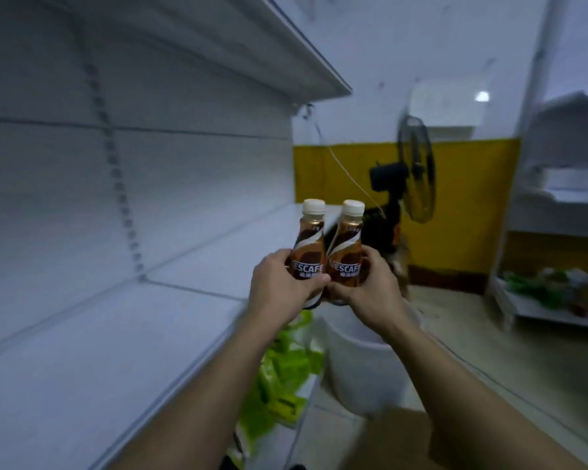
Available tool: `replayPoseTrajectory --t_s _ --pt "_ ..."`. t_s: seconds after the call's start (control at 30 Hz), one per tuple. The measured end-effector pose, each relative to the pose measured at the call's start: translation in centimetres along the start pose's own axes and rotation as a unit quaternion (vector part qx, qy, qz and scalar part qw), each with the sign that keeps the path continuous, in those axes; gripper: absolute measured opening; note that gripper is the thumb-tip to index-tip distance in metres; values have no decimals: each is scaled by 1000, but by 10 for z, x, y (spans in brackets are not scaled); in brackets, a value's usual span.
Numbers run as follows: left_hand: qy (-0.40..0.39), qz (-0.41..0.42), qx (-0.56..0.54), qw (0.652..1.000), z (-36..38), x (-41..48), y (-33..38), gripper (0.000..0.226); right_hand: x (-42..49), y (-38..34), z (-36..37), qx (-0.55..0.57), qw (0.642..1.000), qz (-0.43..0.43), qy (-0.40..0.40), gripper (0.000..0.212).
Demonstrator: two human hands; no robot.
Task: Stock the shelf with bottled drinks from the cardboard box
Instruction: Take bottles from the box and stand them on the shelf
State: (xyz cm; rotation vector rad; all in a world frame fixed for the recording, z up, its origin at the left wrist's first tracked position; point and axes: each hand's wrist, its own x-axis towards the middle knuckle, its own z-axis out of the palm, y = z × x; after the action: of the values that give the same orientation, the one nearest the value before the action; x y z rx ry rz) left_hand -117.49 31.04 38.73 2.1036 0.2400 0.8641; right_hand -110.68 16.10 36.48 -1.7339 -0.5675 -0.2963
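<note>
Left hand [279,283]: fingers clamped round the left bottle [309,245], upright, white cap on top
Right hand [367,286]: fingers clamped round the right bottle [346,247], upright, label facing the camera
Bottles: side by side, touching or nearly so — held in the air just off the front edge of the shelf [116,351]
Shelf: white, bare surface, to the left of both hands
Cardboard box [401,435]: low in view, between the forearms — blurred
Background: black fan [414,174] against a yellow wall band
</note>
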Motion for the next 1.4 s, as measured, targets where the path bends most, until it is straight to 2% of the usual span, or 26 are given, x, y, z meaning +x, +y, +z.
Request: replayPoseTrajectory --t_s 0.13,0.27,0.4,0.5,0.6,0.67,0.77,0.83,0.9,1.0,1.07,1.17,1.3,1.4 --pt "90 17 84 992 -109 15 4 56 23 -71 75 42 994 -73 -73 67" --pt "157 -29 192 968 -210 -2 -12 60 13 -129 158 58 976 -106 -180 69" --pt "222 -98 260 935 -282 -48 -43 61 -29 -165 237 61 950 -95 -292 65" --pt "233 -148 307 911 -312 -77 -66 58 -63 -170 285 64 932 -75 -349 62" --pt "233 -180 335 895 -319 -96 -90 54 -83 -163 315 54 925 -59 -370 64" --pt "220 -191 371 882 -315 -99 -101 60 -85 -157 326 48 924 -52 -376 67" --pt "175 -178 493 833 -307 -93 -107 78 -76 -152 338 38 927 -52 -370 69" --pt "172 -164 527 816 -306 -89 -109 79 -72 -151 345 31 925 -64 -374 67" --pt "186 -173 527 811 -309 -88 -111 75 -73 -150 351 26 921 -80 -381 69" --pt "189 -202 497 823 -312 -89 -117 82 -71 -153 361 18 913 -86 -398 75" --pt "195 -185 525 808 -310 -90 -122 73 -68 -160 367 -2 908 -86 -410 74" --pt "183 -181 574 777 -308 -89 -124 41 -70 -163 372 -21 909 -85 -408 70" --pt "180 -162 553 797 -309 -89 -133 32 -83 -145 368 10 917 -75 -391 76" --pt "195 -139 533 811 -311 -91 -138 31 -89 -135 369 -27 914 -120 -387 83"
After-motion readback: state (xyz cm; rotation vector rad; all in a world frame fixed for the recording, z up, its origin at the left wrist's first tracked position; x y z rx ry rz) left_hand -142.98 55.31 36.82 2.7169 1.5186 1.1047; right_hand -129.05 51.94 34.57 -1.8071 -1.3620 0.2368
